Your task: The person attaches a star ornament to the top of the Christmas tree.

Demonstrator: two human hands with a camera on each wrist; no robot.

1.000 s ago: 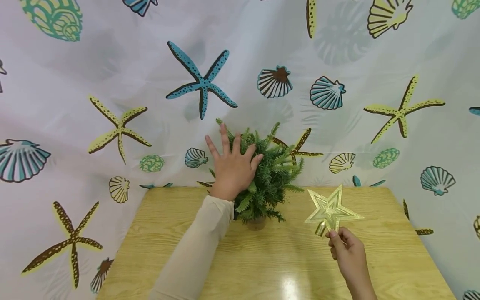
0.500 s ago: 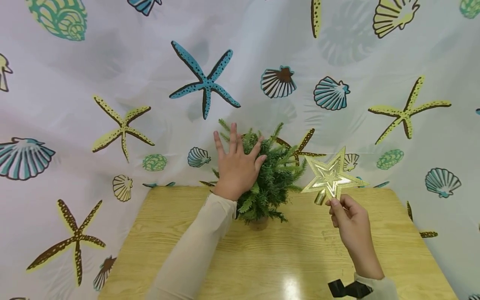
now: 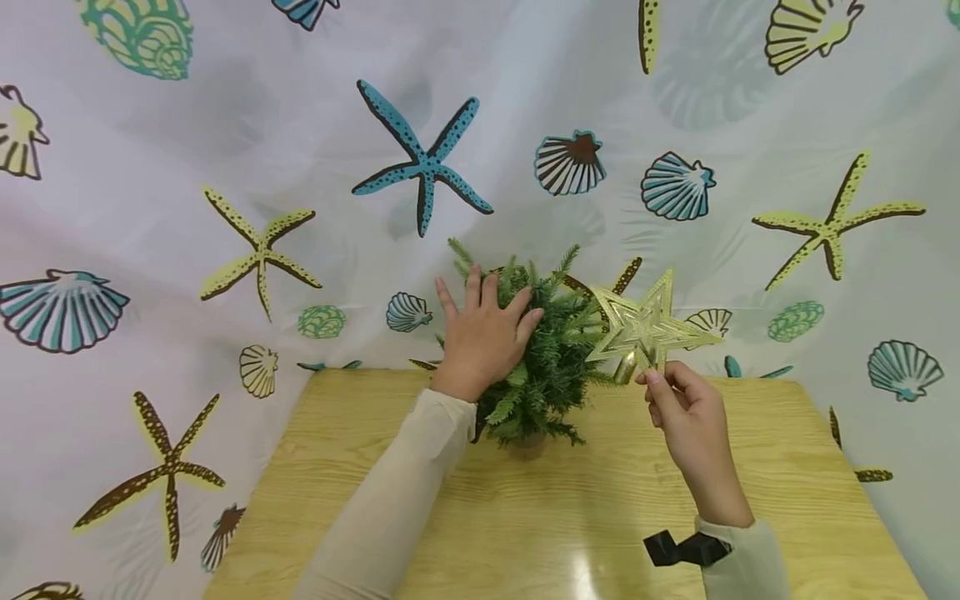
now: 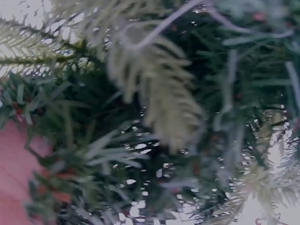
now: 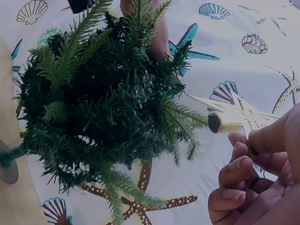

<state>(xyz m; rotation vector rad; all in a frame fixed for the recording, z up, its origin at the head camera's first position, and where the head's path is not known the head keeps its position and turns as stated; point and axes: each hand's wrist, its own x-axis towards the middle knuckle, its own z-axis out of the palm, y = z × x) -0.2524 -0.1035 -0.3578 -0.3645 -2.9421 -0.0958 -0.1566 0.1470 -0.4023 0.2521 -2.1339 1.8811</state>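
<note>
A small artificial Christmas tree stands on a round base toward the back of the table. My left hand rests spread on its upper left side, fingers among the branches. The left wrist view is filled with blurred green needles, part of the palm at its left edge. My right hand pinches a gold star tree topper by its lowest point, just right of the tree. In the right wrist view the star's hollow gold socket faces the branches, and one star tip is close to the foliage.
The wooden table reaches back to a white curtain printed with starfish and shells. A black wrist strap sits on my right sleeve. The round tree base shows at the left in the right wrist view.
My right hand has raised the star topper from low over the table to beside the tree's upper part, and leftward toward it. My left hand stays on the branches, slightly lower.
</note>
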